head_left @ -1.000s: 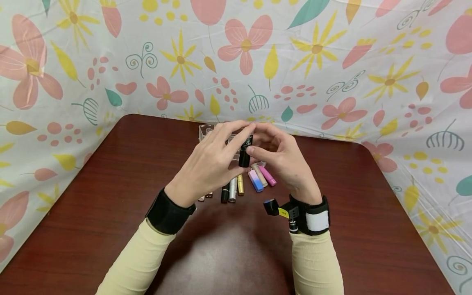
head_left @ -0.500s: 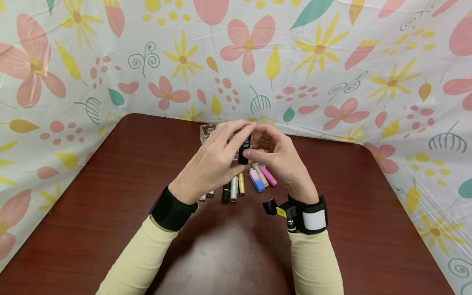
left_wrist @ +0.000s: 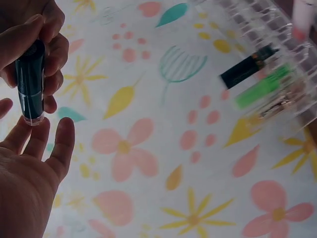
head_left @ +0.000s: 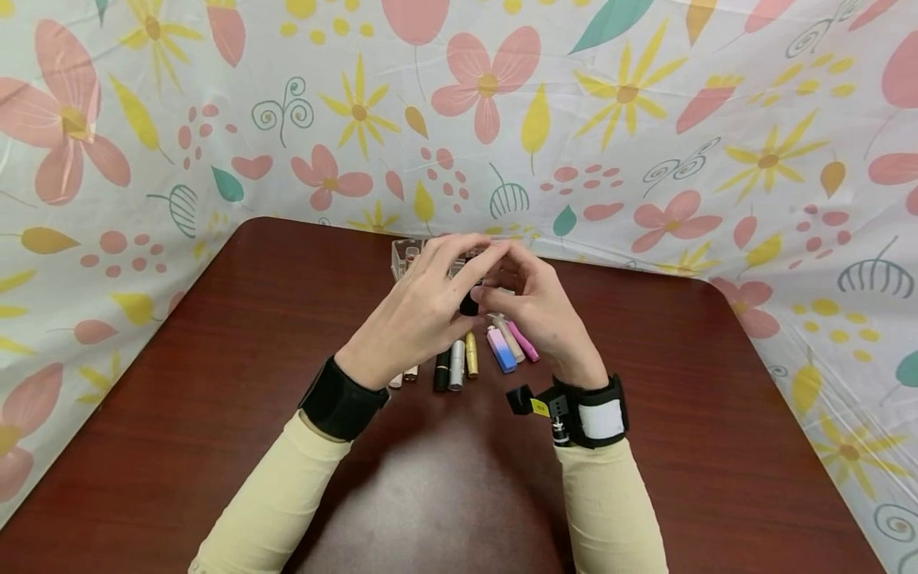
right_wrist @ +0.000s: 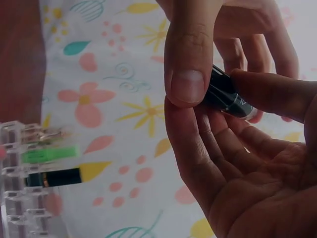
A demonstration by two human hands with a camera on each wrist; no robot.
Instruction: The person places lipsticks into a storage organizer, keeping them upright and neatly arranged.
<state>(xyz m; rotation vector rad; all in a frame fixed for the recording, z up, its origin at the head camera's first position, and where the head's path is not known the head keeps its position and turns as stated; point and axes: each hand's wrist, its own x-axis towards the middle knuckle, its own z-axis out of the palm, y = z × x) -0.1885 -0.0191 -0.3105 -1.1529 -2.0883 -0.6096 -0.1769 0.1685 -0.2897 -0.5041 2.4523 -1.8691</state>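
Observation:
A small black lipstick tube [head_left: 469, 305] is held up between both hands over the far part of the table. My right hand [head_left: 538, 303] grips it, thumb laid against its near side. My left hand [head_left: 416, 311] arches round it from the left, fingertips meeting those of the right hand. In the left wrist view, left fingertips touch the clear end of the tube [left_wrist: 31, 87]. A thumb covers part of the tube [right_wrist: 225, 94] in the right wrist view. Much of it is hidden by fingers.
Behind the hands stands a clear acrylic organizer [head_left: 398, 253] with several cosmetics in it. Gold [head_left: 471, 355], silver [head_left: 457, 367] and black tubes lie nearer, beside a pink-and-blue one [head_left: 501, 351] and a magenta one [head_left: 523, 341]. A flowered cloth [head_left: 488, 143] hangs behind the table.
The lipstick tube has tilted from upright, so less of its length shows in the head view and its white lettering is hidden. Both hands have shifted slightly closer together.

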